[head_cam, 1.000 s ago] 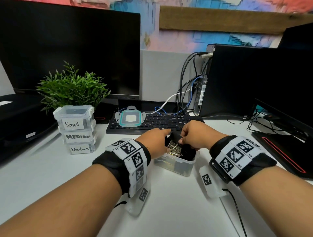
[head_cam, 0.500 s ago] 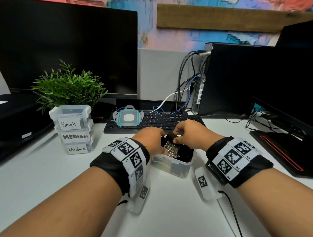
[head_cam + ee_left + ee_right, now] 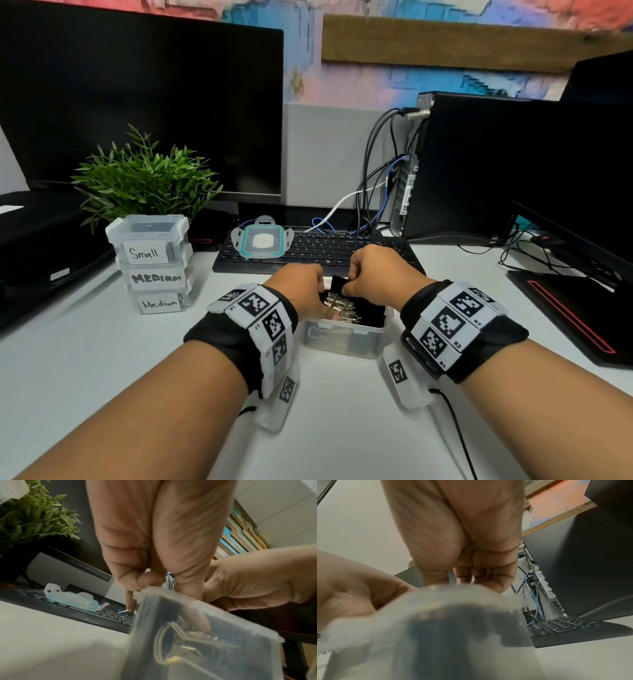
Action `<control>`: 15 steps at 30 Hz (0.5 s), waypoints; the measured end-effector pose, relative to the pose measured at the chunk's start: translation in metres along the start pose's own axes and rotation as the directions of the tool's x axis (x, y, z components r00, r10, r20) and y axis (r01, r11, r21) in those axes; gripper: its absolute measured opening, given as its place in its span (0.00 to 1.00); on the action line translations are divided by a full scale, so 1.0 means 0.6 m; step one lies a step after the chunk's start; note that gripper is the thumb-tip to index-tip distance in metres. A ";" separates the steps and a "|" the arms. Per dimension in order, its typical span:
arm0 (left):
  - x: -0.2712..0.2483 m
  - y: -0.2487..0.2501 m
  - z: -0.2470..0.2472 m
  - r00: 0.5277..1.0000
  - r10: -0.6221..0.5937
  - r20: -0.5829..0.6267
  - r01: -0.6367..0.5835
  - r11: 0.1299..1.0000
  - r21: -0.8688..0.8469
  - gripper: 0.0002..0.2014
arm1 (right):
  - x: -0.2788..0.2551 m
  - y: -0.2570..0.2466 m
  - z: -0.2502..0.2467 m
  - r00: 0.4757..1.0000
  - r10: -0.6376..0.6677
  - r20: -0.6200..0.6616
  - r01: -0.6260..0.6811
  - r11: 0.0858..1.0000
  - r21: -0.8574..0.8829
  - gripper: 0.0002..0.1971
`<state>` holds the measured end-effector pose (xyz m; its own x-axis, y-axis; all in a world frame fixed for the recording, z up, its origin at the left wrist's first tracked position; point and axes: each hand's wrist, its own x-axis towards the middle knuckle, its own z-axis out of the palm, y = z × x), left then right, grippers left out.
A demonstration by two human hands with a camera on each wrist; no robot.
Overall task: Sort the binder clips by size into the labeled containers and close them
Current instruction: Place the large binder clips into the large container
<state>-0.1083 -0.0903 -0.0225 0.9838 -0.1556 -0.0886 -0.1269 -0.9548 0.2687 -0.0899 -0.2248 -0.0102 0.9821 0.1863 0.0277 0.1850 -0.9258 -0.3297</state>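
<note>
A: What is sitting under the two hands?

B: An open clear container [image 3: 343, 337] is resting on the white counter [image 3: 102, 359], and it is holding a heap of black binder clips [image 3: 346, 308] with silver wire handles. Through its wall, in the left wrist view, one clip's handles [image 3: 173, 642] are showing.

A: And the grip on each side?

B: The left hand [image 3: 301, 287] is reaching into the near-left of the container with its fingers curled down among the clips; whether it is actually pinching one, I cannot tell. The right hand [image 3: 373, 270] is curling narrowly over the far edge, thumb and fingers pinching a black binder clip [image 3: 337, 284] that is standing up above the heap.

A: Where are the other containers, going from that grip?

B: Well off to the left of the hands, three lidded containers are standing stacked just in front of a green plant [image 3: 144, 178]. The top one is reading "Small" [image 3: 145, 253], the middle "MEDIUM" [image 3: 156, 278], the bottom "Medium" [image 3: 159, 303]. Their contents are too dim to tell apart.

A: Anything beyond the grip?

B: A loose lid [image 3: 262, 241] with a teal seal is lying on the left end of the keyboard [image 3: 342, 250], just past the left hand.
</note>
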 end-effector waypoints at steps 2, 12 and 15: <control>0.002 0.000 0.003 1.000 -0.005 -0.004 0.005 1.000 -0.010 0.21 | 0.003 0.001 0.002 1.000 0.008 0.007 -0.008 1.000 -0.001 0.08; 0.000 -0.005 0.008 1.000 -0.030 -0.006 0.029 0.995 -0.091 0.27 | 0.004 0.000 0.000 0.999 0.031 0.016 -0.031 0.998 0.057 0.11; -0.004 -0.006 0.012 0.999 0.002 -0.032 -0.005 0.997 -0.077 0.31 | 0.006 -0.005 0.005 0.999 0.023 -0.029 -0.022 0.999 0.040 0.09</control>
<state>-0.1109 -0.0883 -0.0302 0.9871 -0.1497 -0.0576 -0.1213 -0.9317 0.3425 -0.0873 -0.2205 -0.0123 0.9867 0.1553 0.0479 0.1620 -0.9157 -0.3678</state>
